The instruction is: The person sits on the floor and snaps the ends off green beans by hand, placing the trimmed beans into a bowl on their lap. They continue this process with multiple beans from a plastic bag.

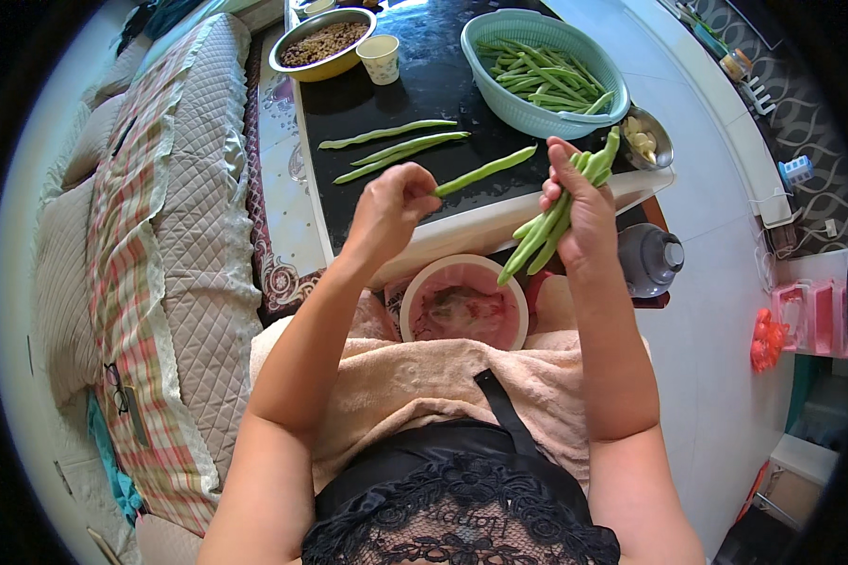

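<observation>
Between thumb and fingertips, my left hand (391,209) pinches the near end of one long green bean (488,171), which points up to the right over the black tabletop (424,94). My right hand (586,212) is closed around a bunch of green beans (543,235); their ends stick out above and below the fist. Just beyond my left hand, a few loose green beans (400,153) lie side by side on the table. A light blue plastic basket (481,89) full of green beans (546,77) stands beyond my right hand.
Below the table edge, a pink tub (412,315) stands near my knees. A metal bowl (664,141) with pale pieces sits at the table's right corner. A bowl of brown grains (325,44) and a paper cup (379,61) stand far left. A quilted sofa (193,217) is at left.
</observation>
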Demonstrator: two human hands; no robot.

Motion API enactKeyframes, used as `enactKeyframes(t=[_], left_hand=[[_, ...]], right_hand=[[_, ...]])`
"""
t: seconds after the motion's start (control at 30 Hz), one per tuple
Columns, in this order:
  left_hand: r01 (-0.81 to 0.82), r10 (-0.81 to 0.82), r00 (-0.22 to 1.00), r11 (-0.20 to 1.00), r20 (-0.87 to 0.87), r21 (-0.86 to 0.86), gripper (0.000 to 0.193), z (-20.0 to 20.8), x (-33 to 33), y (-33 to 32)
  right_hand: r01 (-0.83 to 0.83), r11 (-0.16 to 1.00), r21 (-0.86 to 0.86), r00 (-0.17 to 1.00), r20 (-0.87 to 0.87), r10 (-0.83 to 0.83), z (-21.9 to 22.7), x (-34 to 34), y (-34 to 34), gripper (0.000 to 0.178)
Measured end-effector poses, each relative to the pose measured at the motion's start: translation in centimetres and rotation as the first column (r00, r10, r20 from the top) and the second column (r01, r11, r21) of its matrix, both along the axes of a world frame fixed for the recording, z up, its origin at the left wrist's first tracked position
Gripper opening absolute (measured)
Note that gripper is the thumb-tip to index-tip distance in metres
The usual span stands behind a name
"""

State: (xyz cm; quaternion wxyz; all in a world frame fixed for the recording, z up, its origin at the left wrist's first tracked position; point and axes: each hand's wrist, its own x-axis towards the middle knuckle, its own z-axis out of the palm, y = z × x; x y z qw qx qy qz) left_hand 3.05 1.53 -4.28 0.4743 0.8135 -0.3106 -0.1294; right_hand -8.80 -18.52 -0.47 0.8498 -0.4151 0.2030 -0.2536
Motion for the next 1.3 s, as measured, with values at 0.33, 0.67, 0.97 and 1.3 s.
enactKeyframes(t=[0.33,0.67,0.97,1.3], left_hand=[[0.147,-0.25,0.868,0.954,-0.428,-0.26,0.013,0.6,-3.1,-0.8],[0.006,-0.157,0.943,0.891,-0.295,-0.454,0.019,4.0,-2.2,-0.7],[0.084,-0.102,0.981,0.99,-0.165,-0.113,0.011,4.5,-1.6,0.4],[0.051,-0.073,0.993,0.974,-0.097,-0.219,0.014,4.4,-2.1,0.1]], right_hand=[[-0.075,0.962,-0.264,0.997,-0.01,0.075,1.5,0.2,2.5,0.026],[-0.12,0.198,-0.973,0.991,-0.13,-0.041,1.1,-0.2,2.9,0.021],[-0.205,-0.117,-0.972,0.978,-0.2,-0.054,1.8,-0.6,3.6,0.02],[-0.228,0.096,-0.969,0.973,-0.23,-0.012,1.0,-0.4,3.7,0.014]])
